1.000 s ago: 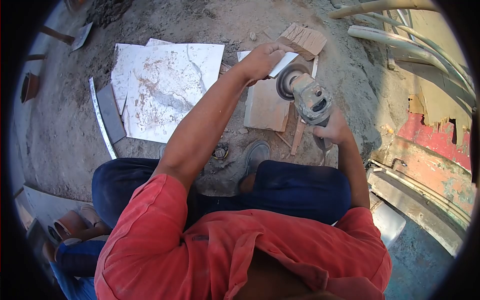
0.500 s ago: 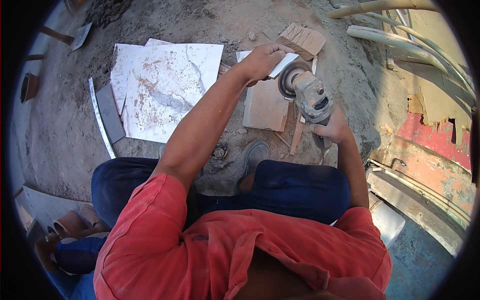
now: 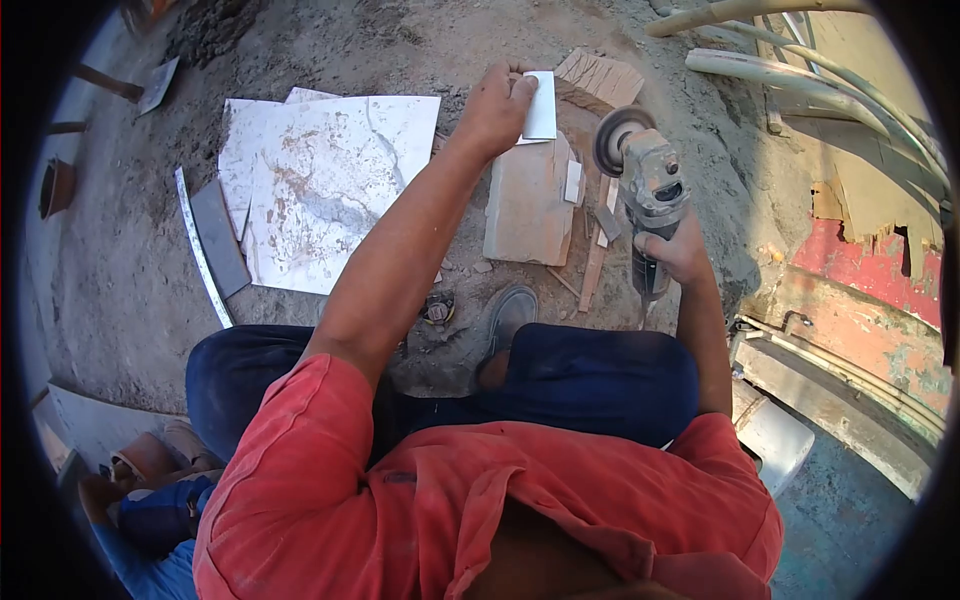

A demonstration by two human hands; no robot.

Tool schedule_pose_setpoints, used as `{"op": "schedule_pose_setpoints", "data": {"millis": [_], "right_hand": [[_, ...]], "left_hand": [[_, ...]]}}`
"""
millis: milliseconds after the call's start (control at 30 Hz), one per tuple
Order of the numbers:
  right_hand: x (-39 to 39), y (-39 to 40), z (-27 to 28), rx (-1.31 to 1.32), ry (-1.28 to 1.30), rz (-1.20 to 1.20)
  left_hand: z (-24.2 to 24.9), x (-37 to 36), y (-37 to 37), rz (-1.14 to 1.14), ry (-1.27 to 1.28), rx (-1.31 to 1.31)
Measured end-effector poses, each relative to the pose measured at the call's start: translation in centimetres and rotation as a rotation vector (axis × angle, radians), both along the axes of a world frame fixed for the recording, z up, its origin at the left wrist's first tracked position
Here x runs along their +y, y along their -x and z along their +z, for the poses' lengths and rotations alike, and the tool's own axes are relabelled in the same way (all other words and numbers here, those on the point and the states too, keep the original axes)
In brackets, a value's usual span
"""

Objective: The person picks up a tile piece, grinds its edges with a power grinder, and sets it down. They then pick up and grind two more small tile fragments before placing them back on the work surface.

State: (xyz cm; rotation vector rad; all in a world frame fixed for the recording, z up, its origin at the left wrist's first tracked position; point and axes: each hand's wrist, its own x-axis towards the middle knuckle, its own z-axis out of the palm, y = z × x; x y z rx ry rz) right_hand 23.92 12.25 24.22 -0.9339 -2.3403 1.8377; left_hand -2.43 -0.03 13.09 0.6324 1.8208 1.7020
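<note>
My left hand (image 3: pixel 497 108) pinches a small white tile piece (image 3: pixel 541 106) above the far end of a flat stone block (image 3: pixel 525 205). In my right hand (image 3: pixel 677 248) is a dusty angle grinder (image 3: pixel 655 185), its round disc (image 3: pixel 622 140) pointing away from me. A gap separates the disc from the tile piece. A small white offcut (image 3: pixel 573 182) lies at the block's right edge, near narrow strips (image 3: pixel 596 250).
Large white tile sheets (image 3: pixel 330 180) lie to the left, beside a dark strip (image 3: pixel 218 235) and a curved pale strip (image 3: pixel 200 245). A ridged block (image 3: pixel 600 78) lies beyond. Pipes (image 3: pixel 790 75) are at upper right. Another person (image 3: pixel 155 510) is at lower left.
The grinder has moved right and away from the tile piece. My left hand has drawn back leftward and turned the piece upright in view. The white offcut on the block's edge is now visible.
</note>
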Motion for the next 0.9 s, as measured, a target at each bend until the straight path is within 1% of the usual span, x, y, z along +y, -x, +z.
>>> {"op": "schedule_pose_setpoints", "data": {"millis": [67, 167, 200, 233, 300, 400, 467, 567, 633, 800, 867, 900], "right_hand": [[-0.5, 0.0, 0.3, 0.034, -0.009, -0.122], [0.3, -0.5, 0.1, 0.052, 0.003, -0.092], [0.5, -0.7, 0.0, 0.055, 0.001, -0.099], [0.7, -0.9, -0.1, 0.027, -0.003, -0.102], [0.7, -1.0, -0.4, 0.005, -0.008, -0.107], [0.7, -1.0, -0.7, 0.048, -0.050, -0.155], [0.7, -1.0, -0.8, 0.018, -0.063, -0.178], [0.6, -0.9, -0.4, -0.032, -0.062, -0.204], [0.9, -1.2, -0.8, -0.010, -0.039, -0.213], [1.8, -1.8, -1.5, 0.031, -0.014, -0.207], [2.1, -2.1, -1.8, 0.006, -0.117, -0.196], [2.0, -2.3, -1.7, 0.011, -0.121, -0.203]], "left_hand": [[0.7, -0.3, 0.0, -0.003, 0.003, -0.044], [0.8, -0.3, 0.0, -0.009, -0.012, -0.059], [0.9, -0.3, 0.0, -0.019, -0.030, -0.105], [0.9, -0.3, 0.0, -0.028, -0.046, -0.149], [1.1, -0.3, -0.1, -0.031, -0.053, -0.155], [1.5, -0.4, -0.4, -0.026, -0.062, -0.184], [1.7, -0.5, -0.3, -0.022, -0.060, -0.203], [1.4, -0.4, -0.4, -0.010, -0.074, -0.269], [1.2, -0.5, -0.4, 0.000, -0.095, -0.336], [-0.2, -0.6, -0.7, -0.064, -0.030, -0.406], [-1.6, -0.4, -1.2, -0.092, -0.009, -0.429], [-2.4, -0.4, -1.6, -0.091, 0.003, -0.473]]}}
